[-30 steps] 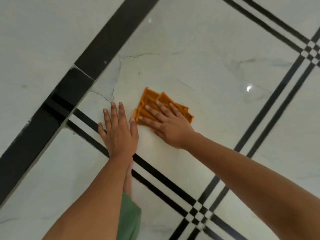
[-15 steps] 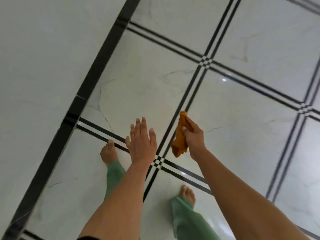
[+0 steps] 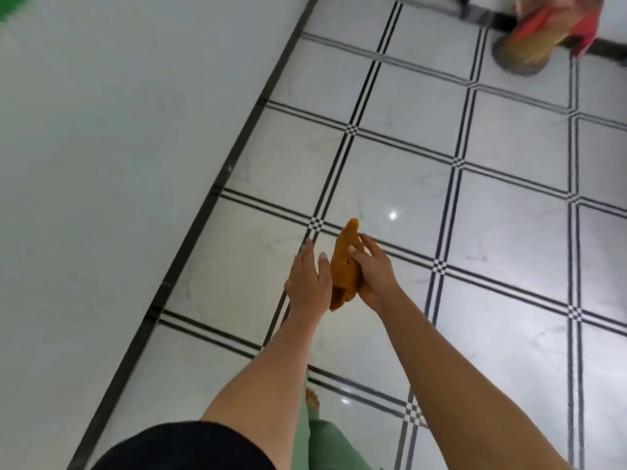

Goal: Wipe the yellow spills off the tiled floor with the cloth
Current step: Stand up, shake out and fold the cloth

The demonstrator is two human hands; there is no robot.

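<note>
An orange cloth (image 3: pixel 343 266) hangs bunched in the air well above the white tiled floor (image 3: pixel 400 184), held in my right hand (image 3: pixel 371 271), whose fingers wrap its middle. My left hand (image 3: pixel 308 279) is beside it with flat, spread fingers, its thumb side touching or almost touching the cloth's left edge. I see no yellow spill on the tiles in view. The floor has thin black double lines between the tiles.
A white wall (image 3: pixel 118 164) with a black skirting strip (image 3: pixel 210 198) runs along the left. A blurred red and tan object (image 3: pixel 543 32) lies on the floor at the far top right. My bare foot (image 3: pixel 312 400) and green trouser leg (image 3: pixel 325 442) show below.
The cloth has been lifted off the floor by my right hand. The view rose well above the tiles. My left hand came off the floor and moved against the cloth.
</note>
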